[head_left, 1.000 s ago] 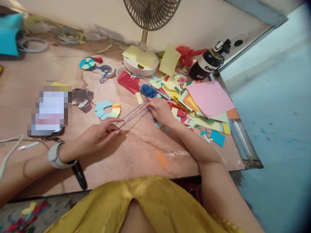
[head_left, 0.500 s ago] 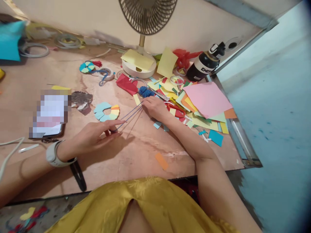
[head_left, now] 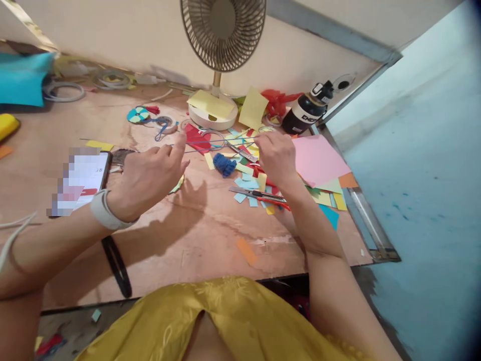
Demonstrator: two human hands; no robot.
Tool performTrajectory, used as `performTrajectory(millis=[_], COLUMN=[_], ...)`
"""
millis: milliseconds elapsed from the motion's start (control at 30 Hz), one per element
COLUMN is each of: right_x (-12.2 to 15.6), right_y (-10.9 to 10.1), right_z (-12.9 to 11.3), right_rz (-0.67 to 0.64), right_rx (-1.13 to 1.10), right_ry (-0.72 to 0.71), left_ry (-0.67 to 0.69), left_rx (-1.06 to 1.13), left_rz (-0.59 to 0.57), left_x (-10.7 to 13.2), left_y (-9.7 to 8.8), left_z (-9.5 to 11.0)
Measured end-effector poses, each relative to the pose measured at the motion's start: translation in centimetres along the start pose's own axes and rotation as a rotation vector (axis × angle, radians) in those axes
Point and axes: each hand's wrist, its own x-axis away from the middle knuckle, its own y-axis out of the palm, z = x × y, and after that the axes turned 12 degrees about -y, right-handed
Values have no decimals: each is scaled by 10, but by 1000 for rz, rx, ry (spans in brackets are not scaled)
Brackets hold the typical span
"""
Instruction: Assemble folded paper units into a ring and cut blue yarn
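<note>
Both my hands are raised above the wooden table (head_left: 210, 235) with a length of blue yarn (head_left: 218, 144) stretched taut between them. My left hand (head_left: 150, 173) pinches one end near its raised fingertips; a white watch sits on that wrist. My right hand (head_left: 276, 158) is closed on the other end. A small bundle of blue yarn (head_left: 224, 164) lies on the table below the strand. Red-handled scissors (head_left: 259, 195) lie just under my right wrist.
A desk fan (head_left: 221, 50) stands at the back. Coloured paper scraps and a pink sheet (head_left: 319, 158) cover the right side. A black bottle (head_left: 306, 113), tape rolls (head_left: 165, 123), a phone (head_left: 80, 180) and a black band (head_left: 116, 265) lie around. The table edge drops off at right.
Both hands lifted off the table and moved apart, pulling the yarn into one taut horizontal line. The yarn bundle now lies free below. The camera tilted upward slightly.
</note>
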Motion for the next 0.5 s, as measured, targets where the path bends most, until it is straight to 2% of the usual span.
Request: performTrajectory(millis=[167, 267, 300, 333, 367, 400, 433, 500], right_x=[3, 4, 5, 8, 12, 17, 22, 33], right_y=[-42, -47, -43, -37, -30, -23, -15, -3], right_z=[-12, -25, -31, -39, -48, -57, -66, -83], right_rz=[171, 196, 159, 102, 38, -35, -113, -227], right_rx=[44, 36, -1, -61, -130, -204, -275, -389], right_ry=[70, 56, 37, 17, -12, -49, -83, -150], left_ry=[-2, -8, -16, -15, -51, -87, -136, -269], left_rx=[-158, 61, 176, 285, 358, 438, 550, 832], left_rz=[61, 61, 31, 97, 115, 95, 25, -4], left_x=[12, 18, 20, 23, 27, 33, 40, 57], left_y=[-20, -30, -31, -31, -29, -27, -24, -20], left_z=[5, -7, -14, -21, -30, -38, -46, -58])
